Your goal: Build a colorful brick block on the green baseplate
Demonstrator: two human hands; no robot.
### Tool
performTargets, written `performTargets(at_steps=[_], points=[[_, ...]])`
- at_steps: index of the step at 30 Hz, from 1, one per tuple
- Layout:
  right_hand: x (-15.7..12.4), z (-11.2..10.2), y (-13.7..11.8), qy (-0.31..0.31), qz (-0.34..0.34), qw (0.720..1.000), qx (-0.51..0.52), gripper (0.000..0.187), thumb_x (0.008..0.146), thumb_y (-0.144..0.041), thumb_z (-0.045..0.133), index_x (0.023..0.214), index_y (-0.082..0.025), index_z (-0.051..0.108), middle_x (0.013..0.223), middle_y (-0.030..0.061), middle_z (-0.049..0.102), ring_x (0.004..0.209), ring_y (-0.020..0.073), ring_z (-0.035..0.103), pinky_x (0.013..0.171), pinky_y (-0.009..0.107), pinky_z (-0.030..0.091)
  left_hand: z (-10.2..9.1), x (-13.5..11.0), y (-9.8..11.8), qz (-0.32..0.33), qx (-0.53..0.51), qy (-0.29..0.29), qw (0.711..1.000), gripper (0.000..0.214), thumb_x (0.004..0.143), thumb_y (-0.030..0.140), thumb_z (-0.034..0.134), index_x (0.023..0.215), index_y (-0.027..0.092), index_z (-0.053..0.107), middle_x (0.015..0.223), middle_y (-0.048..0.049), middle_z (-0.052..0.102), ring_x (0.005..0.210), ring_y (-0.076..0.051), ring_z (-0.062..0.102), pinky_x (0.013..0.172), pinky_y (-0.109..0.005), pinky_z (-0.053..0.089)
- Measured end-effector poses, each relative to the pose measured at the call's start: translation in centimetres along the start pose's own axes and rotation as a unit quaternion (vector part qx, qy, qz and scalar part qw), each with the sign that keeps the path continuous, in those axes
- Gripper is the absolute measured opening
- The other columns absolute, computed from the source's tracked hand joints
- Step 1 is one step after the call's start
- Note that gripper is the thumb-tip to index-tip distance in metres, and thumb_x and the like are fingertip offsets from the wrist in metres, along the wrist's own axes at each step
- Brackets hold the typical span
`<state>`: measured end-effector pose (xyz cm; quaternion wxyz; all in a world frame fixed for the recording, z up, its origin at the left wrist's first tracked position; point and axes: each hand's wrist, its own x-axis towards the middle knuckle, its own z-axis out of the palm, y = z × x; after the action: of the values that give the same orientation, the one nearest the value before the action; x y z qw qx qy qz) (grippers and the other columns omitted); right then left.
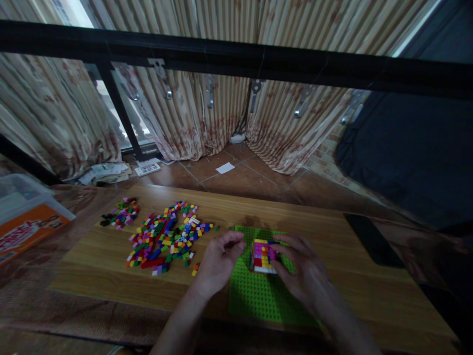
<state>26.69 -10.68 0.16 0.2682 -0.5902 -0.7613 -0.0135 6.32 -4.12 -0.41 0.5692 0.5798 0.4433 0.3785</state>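
Observation:
A small build of toy bricks (263, 266), with yellow, pink, red, orange and white pieces, sits on a green studded baseplate (258, 298). My right hand (308, 271) is at the build's right side, its thumb and index finger closed around a purple brick (272, 253) there. Left of the build, my left hand (218, 261) hovers over the baseplate's left edge. Its fingers are bent, with a small gap to the thumb and nothing visible between them. The right hand's fingers hide part of the build's right side.
Loose bricks in many colours (166, 239) spread over the left of the wooden table (207, 291), with a smaller pile (123, 214) beyond. A black phone-like slab (373, 239) lies at right. A plastic tub with an orange label (29, 227) stands far left.

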Motion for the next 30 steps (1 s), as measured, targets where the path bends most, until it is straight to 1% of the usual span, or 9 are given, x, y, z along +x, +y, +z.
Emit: performTargets(at_steps=[2,5,8,10,14,18,23,28,30], points=[[0.1,0.0,-0.3,-0.004,-0.003,1.0,-0.011,0.017,0.084,-0.02,0.059,0.099,-0.02,0.066,0.113,0.0085,0.064,0.104,0.0241,0.057,0.091,0.043,0.049,0.0,-0.2,0.3,0.024,0.015,-0.017,0.999,0.019,0.083,0.025,0.06,0.098,0.017,0.068,0.091,-0.0045,0.07,0.083,-0.017,0.064,0.075,-0.029,0.05],[0.4,0.0,-0.8,-0.015,0.003,1.0,-0.021,0.017,0.084,-0.017,0.058,0.099,-0.018,0.066,0.112,0.0094,0.065,0.103,0.0247,0.056,0.089,0.043,0.05,0.1,-0.8,0.9,0.108,0.087,-0.044,0.989,0.018,0.086,0.024,0.057,0.1,0.022,0.069,0.098,-0.0038,0.068,0.093,-0.018,0.062,0.085,-0.033,0.049],[0.6,-0.2,-1.2,-0.021,0.015,1.0,-0.019,0.017,0.084,-0.016,0.057,0.097,-0.019,0.066,0.111,0.0091,0.064,0.103,0.0252,0.056,0.089,0.044,0.05,0.6,-1.5,1.4,0.201,0.194,-0.056,0.959,0.02,0.088,0.02,0.055,0.101,0.025,0.069,0.121,-0.005,0.059,0.115,-0.02,0.054,0.1,-0.039,0.042],[0.6,-0.3,-1.3,-0.024,0.023,0.999,-0.014,0.017,0.084,-0.016,0.057,0.097,-0.019,0.066,0.11,0.0087,0.064,0.102,0.0249,0.056,0.089,0.044,0.051,1.1,-1.9,1.5,0.233,0.265,-0.063,0.934,0.022,0.089,0.02,0.052,0.102,0.027,0.068,0.134,-0.005,0.051,0.124,-0.022,0.047,0.105,-0.044,0.037],[0.5,-0.5,-1.4,-0.032,0.031,0.999,-0.013,0.017,0.083,-0.016,0.058,0.097,-0.019,0.067,0.11,0.0089,0.065,0.102,0.0253,0.056,0.089,0.045,0.051,1.9,-2.4,1.4,0.255,0.352,-0.071,0.898,0.023,0.091,0.022,0.047,0.103,0.026,0.066,0.146,-0.0047,0.039,0.13,-0.025,0.039,0.107,-0.052,0.033],[0.6,-0.4,-1.4,-0.035,0.025,0.999,-0.006,0.018,0.083,-0.015,0.058,0.098,-0.017,0.068,0.112,0.0099,0.065,0.106,0.0261,0.055,0.092,0.045,0.049,2.4,-2.5,1.3,0.275,0.379,-0.071,0.881,0.023,0.091,0.022,0.046,0.104,0.024,0.065,0.147,-0.0056,0.038,0.13,-0.026,0.038,0.107,-0.052,0.034],[0.8,-0.2,-1.3,-0.046,0.051,0.996,0.05,0.019,0.086,-0.019,0.057,0.101,-0.019,0.068,0.111,0.009,0.065,0.104,0.0242,0.058,0.091,0.043,0.05,2.5,-2.4,1.1,0.286,0.381,-0.055,0.878,0.021,0.091,0.02,0.047,0.101,0.022,0.066,0.144,-0.0063,0.042,0.127,-0.025,0.042,0.106,-0.049,0.037],[0.4,-0.4,-0.3,-0.034,0.096,0.988,0.116,0.03,0.081,-0.027,0.065,0.11,-0.024,0.066,0.114,0.0074,0.065,0.107,0.0246,0.059,0.094,0.044,0.049,2.6,-2.3,0.9,0.277,0.381,-0.06,0.88,0.024,0.091,0.022,0.047,0.109,0.025,0.064,0.145,-0.0055,0.042,0.128,-0.025,0.042,0.107,-0.051,0.035],[0.1,-0.6,0.1,-0.027,0.111,0.983,0.141,0.028,0.08,-0.029,0.065,0.108,-0.026,0.067,0.116,0.0067,0.064,0.109,0.0241,0.059,0.095,0.044,0.048,2.6,-2.4,0.9,0.274,0.382,-0.063,0.88,0.025,0.091,0.021,0.047,0.11,0.024,0.063,0.144,-0.0059,0.043,0.128,-0.025,0.042,0.107,-0.051,0.035]])
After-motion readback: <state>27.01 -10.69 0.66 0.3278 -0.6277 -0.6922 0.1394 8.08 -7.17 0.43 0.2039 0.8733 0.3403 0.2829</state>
